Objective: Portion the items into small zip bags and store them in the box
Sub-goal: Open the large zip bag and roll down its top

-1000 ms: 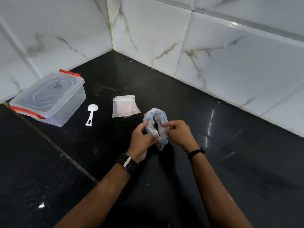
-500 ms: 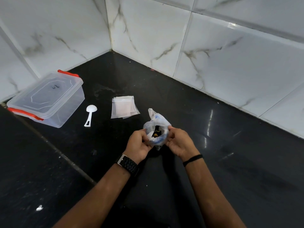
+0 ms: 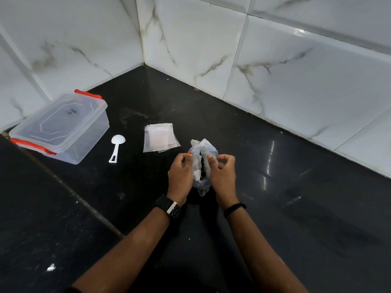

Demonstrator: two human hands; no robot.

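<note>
Both hands, left hand (image 3: 179, 174) and right hand (image 3: 222, 174), now pinch the plastic bag (image 3: 203, 153) mouth wider apart. Zip bags (image 3: 158, 138) lie at 11 o'clock; spoon (image 3: 116, 148) and lidded box (image 3: 61, 127) at 10.

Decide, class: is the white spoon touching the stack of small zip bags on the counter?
Apart. The head view shows the white spoon lying left of the stack of small zip bags, with a clear strip of black counter between them.
</note>
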